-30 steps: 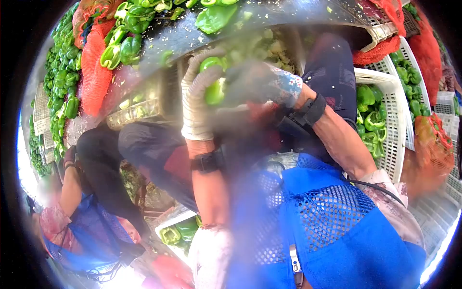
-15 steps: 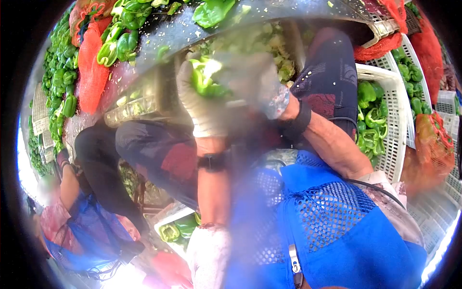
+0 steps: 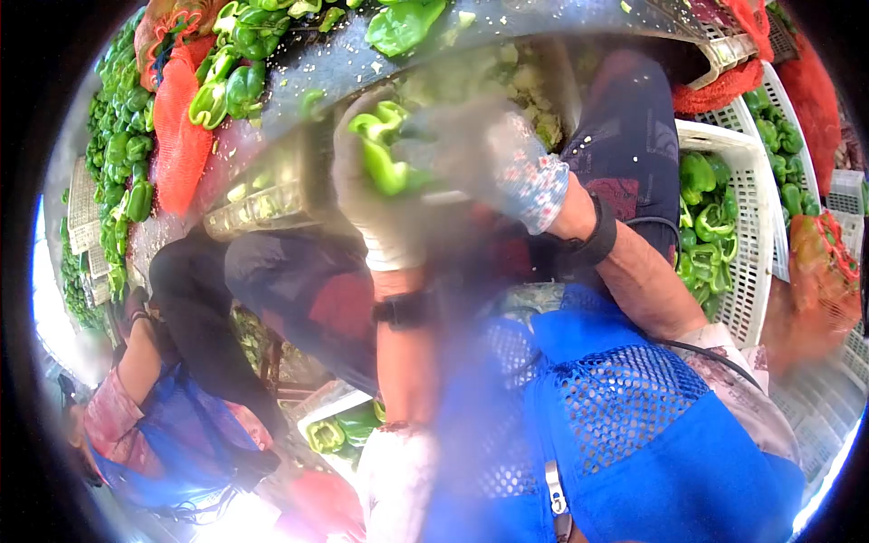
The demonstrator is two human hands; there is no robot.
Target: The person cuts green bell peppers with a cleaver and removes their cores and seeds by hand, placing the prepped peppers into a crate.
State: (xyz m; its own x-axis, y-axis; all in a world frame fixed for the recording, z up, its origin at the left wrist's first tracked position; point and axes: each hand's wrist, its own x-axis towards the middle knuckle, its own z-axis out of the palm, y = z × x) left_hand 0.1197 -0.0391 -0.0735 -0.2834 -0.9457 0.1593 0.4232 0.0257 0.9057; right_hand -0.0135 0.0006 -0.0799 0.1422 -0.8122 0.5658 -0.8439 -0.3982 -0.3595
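In front of my lap, my left hand [image 3: 355, 195], in a pale glove, grips a green bell pepper [image 3: 385, 163]. The pepper looks cut open, with its hollow edge showing at the top. My right hand [image 3: 493, 163], gloved with a floral cuff, is right beside the pepper on its right side. A smear hides the right fingers and whatever may be in them. Below both hands, pale green pepper scraps [image 3: 502, 77] lie in a container between my knees.
A dark work surface [image 3: 335, 59] holds a pepper piece [image 3: 405, 25] and scattered seeds. Peppers and a red mesh bag [image 3: 184, 136] lie at left. A white crate [image 3: 751, 217] of cut peppers stands at right. Another person [image 3: 172, 425] sits at lower left.
My right hand and wrist have shifted slightly right and down. The pepper in my left hand has turned, showing more of its cut edge.
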